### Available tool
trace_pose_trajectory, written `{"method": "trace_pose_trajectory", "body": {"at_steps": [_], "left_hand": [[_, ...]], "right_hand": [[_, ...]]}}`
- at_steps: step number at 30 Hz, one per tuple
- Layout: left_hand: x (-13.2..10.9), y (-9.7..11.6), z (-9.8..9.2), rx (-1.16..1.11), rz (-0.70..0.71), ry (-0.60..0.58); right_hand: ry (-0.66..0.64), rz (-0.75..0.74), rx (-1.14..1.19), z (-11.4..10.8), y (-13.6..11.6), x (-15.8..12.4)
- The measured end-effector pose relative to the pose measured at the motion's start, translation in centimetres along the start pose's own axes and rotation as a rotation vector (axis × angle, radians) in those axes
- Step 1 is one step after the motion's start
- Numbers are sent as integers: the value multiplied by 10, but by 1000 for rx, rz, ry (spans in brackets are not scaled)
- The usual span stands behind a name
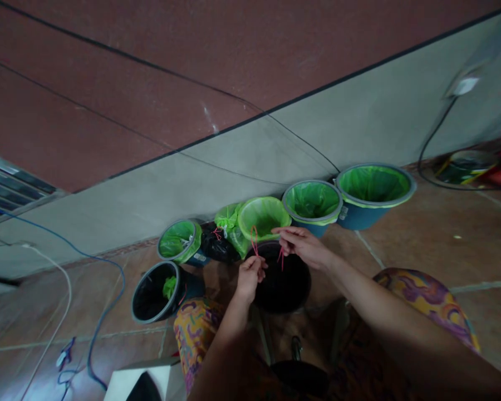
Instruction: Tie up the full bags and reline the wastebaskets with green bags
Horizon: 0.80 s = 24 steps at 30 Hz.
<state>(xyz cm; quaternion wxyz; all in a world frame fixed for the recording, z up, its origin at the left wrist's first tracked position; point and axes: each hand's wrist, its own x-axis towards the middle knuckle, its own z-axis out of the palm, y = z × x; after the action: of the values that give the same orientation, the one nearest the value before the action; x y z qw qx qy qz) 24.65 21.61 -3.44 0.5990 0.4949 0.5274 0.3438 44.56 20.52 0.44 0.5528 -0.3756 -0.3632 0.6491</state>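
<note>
My left hand is closed on a thin red drawstring that loops up from it. My right hand pinches another red string end a little to the right. Both hands hover over a black bin liner in a round bin just in front of me. Beyond the hands stands a small bin lined with a light green bag.
Along the grey wall stand more blue bins with green liners, a tied black bag, and a black-lined bin at left. Cables trail over the tiled floor. My patterned knees flank the bin.
</note>
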Motion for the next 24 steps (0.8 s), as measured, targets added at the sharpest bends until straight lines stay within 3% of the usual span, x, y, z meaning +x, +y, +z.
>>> {"method": "trace_pose_trajectory", "body": {"at_steps": [3,6,8,11,14,19,22,24], "left_hand": [[4,-1,-1,19,-38,44],[5,-1,7,157,0,-76],[2,-1,14,273,69,-199],[-5,-2,21,395,165,-337],[-12,-3,21,384,200,-384],[-13,-5,16,279,118,-281],[-11,-6,15,198,60,-181],[-11,-5,15,119,32,-111]], "right_hand": [[-165,64,-36,0,-7,-5],[-344,87,-92,7,-7,-10],[-371,64,-101,10,-5,-10],[-310,48,-57,9,0,-4],[-203,41,2,4,4,2],[-52,22,-83,-1,14,7],[32,22,-372,-5,21,6],[-26,41,-600,-6,27,5]]}}
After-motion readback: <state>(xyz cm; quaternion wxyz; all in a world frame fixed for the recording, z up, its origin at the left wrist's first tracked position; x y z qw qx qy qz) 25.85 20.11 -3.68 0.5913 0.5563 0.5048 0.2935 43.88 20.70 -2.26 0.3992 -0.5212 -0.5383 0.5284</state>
